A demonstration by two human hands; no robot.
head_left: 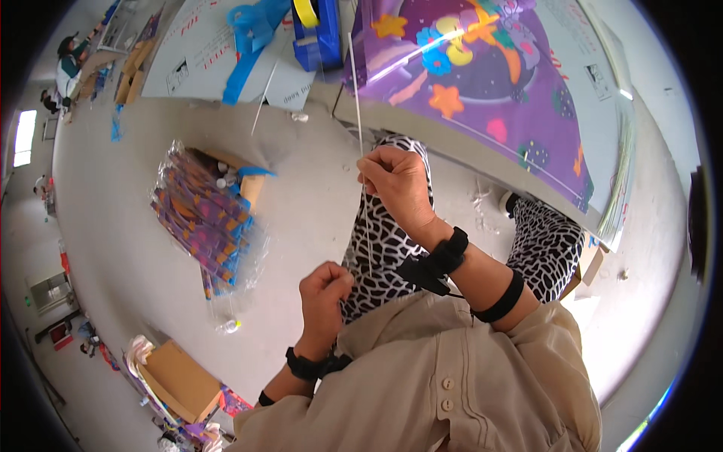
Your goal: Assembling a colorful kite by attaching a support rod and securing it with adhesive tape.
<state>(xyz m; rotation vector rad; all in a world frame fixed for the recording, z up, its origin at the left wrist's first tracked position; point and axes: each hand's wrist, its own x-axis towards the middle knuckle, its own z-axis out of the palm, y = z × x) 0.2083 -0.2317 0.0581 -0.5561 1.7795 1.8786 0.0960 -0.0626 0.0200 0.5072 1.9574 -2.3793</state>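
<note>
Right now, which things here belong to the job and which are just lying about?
Probably the job:
thin white rod, in the right grip
purple patterned sheet
blue tape dispenser

Apparently lying about:
floor bundle, though similarly patterned
cardboard box

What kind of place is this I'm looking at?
Probably a workshop or small factory: a blue tape dispenser by a purple printed sheet, a heap of purple printed pieces in clear plastic, and a cardboard box suggest it.

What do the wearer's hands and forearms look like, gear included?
Both the left hand and right hand are ungloved. Each wrist has a black strap, the right one with a bulky black attachment and thin cord. Black bands circle both forearms, near beige sleeves.
</note>
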